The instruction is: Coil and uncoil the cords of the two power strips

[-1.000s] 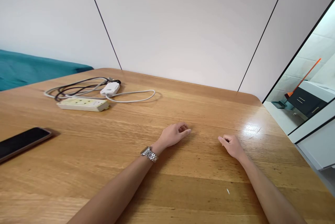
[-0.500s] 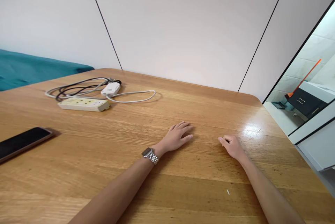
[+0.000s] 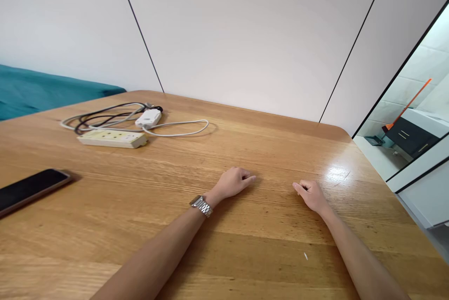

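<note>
My left hand rests on the wooden table, its fingers curled into a loose fist and the thumb pointing to the right. Nothing shows in it. A smartwatch with a silver link band is around the left wrist. Across a short stretch of tabletop, my right hand also lies closed in a fist, thumb toward the left hand. A small dark gap shows inside its curled fingers, and no object is visible there. The hands are apart from each other.
A cream power strip lies at the back left beside a white adapter box and coiled black and white cables. A phone lies at the left edge. Behind the table stands a white panelled wall; an orange broom shows through the doorway.
My left hand, lying flat with fingers spread half a second ago, has closed into a fist. My right hand stays in its fist in the same place.
</note>
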